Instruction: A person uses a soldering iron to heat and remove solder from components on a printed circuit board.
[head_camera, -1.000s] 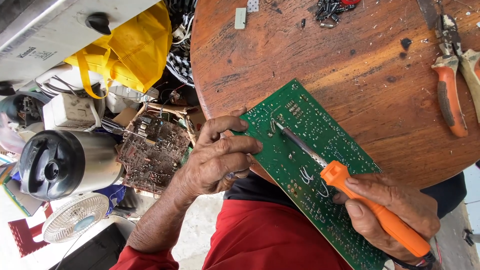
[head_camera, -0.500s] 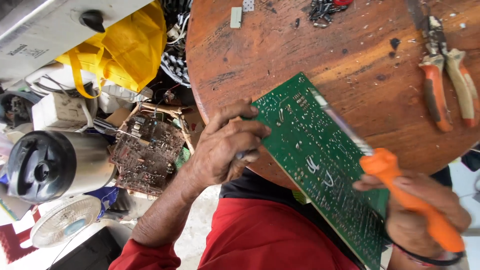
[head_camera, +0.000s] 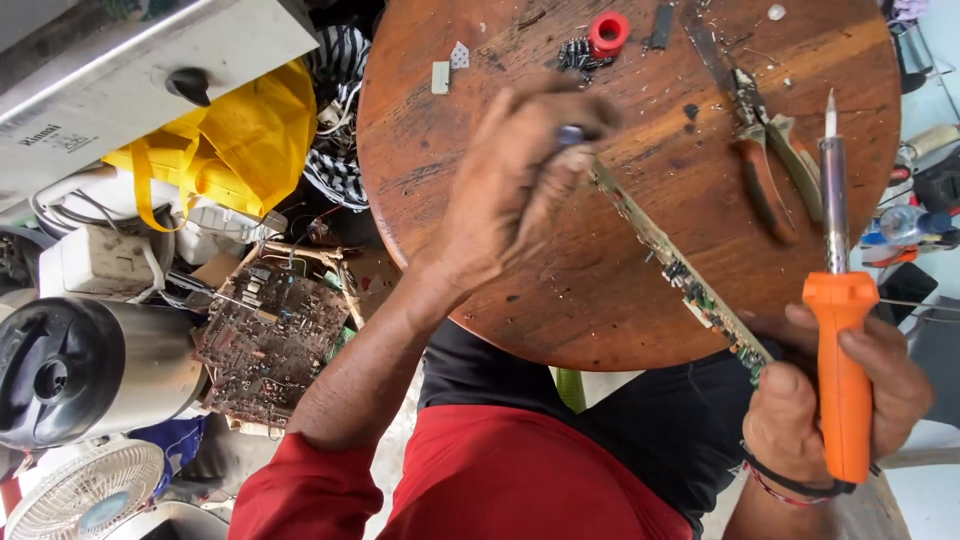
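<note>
L hand pinches the far end of the board, fingers closed narrow on its top corner. The board stands on edge over the table, so only the thin side w/ small parts shows, running diagonally down to the R hand. R hand is wrapped tight round the orange handle of the iron, tip up and away from the board, thumb and fingers also steadying the board's near end.

To do this well, I'd say: keep the hot tip clear of skin and board while it's tilted, and grip edges only, not the solder side.

Table is round, scarred brown wood w/ solder specks. Pliers lie just beside the iron; a red plastic spool sits at the far rim.
</note>
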